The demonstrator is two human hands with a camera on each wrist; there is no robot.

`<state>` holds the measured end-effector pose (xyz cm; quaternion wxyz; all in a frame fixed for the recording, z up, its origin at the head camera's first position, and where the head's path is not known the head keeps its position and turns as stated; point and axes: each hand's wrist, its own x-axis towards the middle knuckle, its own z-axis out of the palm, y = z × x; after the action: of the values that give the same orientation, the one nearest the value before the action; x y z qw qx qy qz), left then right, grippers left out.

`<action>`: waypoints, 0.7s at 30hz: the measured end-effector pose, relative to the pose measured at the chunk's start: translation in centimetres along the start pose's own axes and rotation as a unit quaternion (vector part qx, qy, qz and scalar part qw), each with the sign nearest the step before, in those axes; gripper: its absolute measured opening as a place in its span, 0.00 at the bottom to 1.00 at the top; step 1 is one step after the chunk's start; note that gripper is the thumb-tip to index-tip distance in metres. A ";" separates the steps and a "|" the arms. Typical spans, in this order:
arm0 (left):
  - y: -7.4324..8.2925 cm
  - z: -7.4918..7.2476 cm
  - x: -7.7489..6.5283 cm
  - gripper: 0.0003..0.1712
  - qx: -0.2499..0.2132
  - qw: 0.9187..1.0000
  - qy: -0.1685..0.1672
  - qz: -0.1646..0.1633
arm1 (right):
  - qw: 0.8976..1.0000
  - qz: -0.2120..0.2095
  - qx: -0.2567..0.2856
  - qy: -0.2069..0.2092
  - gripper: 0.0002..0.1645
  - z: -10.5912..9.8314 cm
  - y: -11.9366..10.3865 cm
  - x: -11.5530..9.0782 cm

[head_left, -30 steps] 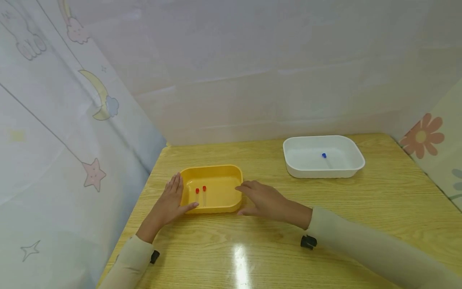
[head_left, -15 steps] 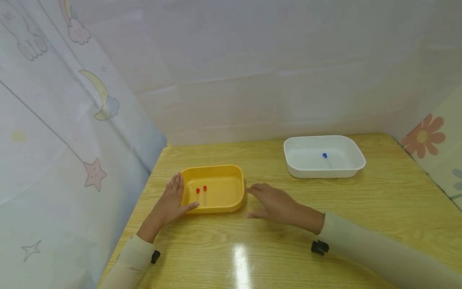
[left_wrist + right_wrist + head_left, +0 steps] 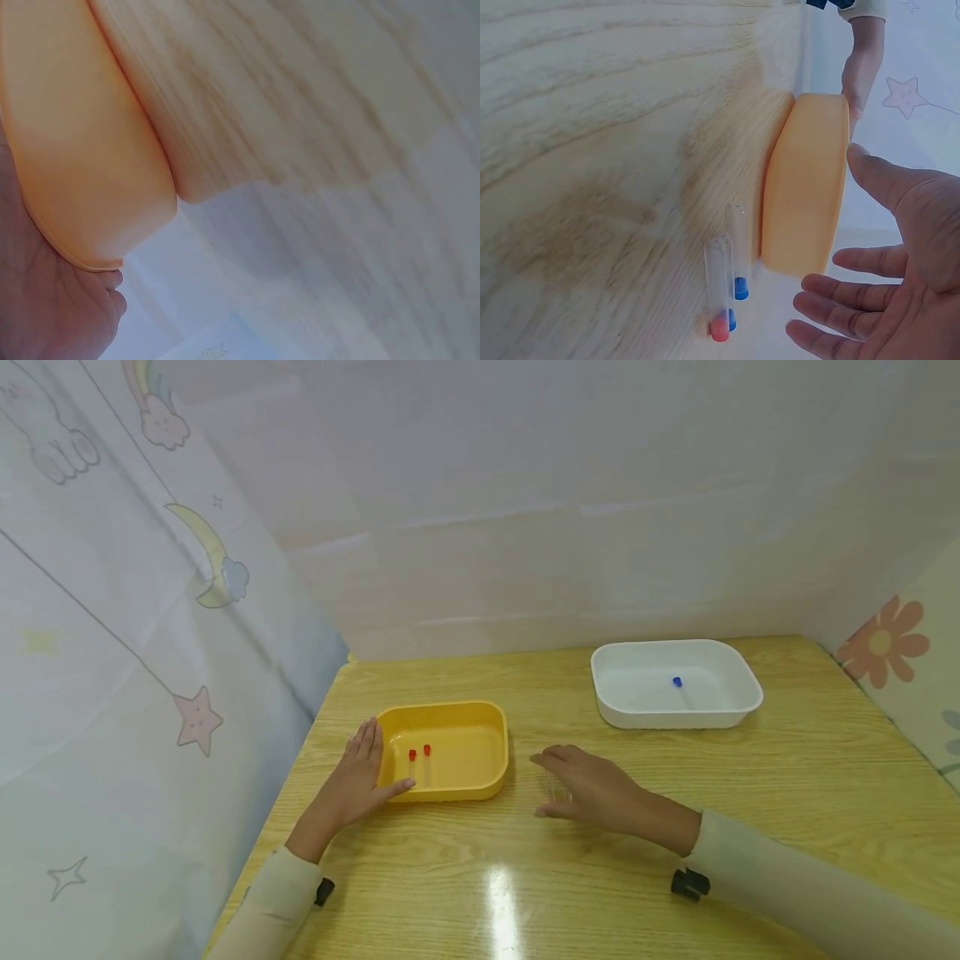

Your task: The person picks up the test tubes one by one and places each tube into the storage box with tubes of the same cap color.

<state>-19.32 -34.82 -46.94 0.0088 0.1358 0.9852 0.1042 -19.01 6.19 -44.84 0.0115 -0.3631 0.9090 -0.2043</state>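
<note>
My left hand (image 3: pixel 356 781) rests along the left side of a yellow tray (image 3: pixel 450 794), fingers straight and thumb over the near rim. In the left wrist view, the palm lies by the tray's wall (image 3: pixel 90 150). Two red-capped test tubes (image 3: pixel 427 768) lie inside. Right of the tray, my right hand (image 3: pixel 592 789) hovers with fingers and thumb spread, holding nothing. Clear test tubes (image 3: pixel 551 787) lie on the table below it, partly hidden. In the right wrist view, one tube has a red cap (image 3: pixel 719 328) and two blue caps (image 3: pixel 740 289) show beside it.
A white tray (image 3: pixel 675 720) stands at the back right of the wooden table (image 3: pixel 420 877), with a blue-capped tube (image 3: pixel 677 682) inside. Printed cloth (image 3: pixel 465 527) hangs behind the table and along both sides.
My right hand has moved right, away from the yellow tray's right end, and clear tubes now show beneath it. The left hand and both trays stay in place.
</note>
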 end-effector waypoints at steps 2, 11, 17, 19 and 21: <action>0.0 0.0 0.0 0.68 0.000 1.000 -0.001 -0.002 | 1.000 -0.002 -0.003 0.005 0.45 0.0 0.2 -0.3; 0.1 0.0 0.1 0.68 0.000 1.000 -0.002 -0.002 | 1.000 0.002 -0.012 0.020 0.47 -0.1 0.8 -1.3; 0.1 -0.1 0.0 0.68 0.000 1.000 -0.005 -0.002 | 1.000 0.008 -0.005 0.018 0.47 -0.1 1.2 -2.1; 0.1 -0.1 0.0 0.68 -0.001 1.000 -0.005 -0.003 | 1.000 0.011 -0.004 0.018 0.47 0.0 1.5 -2.4; 0.2 -0.1 0.0 0.68 -0.001 1.000 -0.003 -0.002 | 1.000 0.017 -0.004 0.015 0.48 0.0 1.8 -2.6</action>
<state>-19.23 -34.63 -46.77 0.0124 0.1338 0.9854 0.1049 -18.22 9.06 -45.88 -0.0006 -0.3446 0.9159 -0.2057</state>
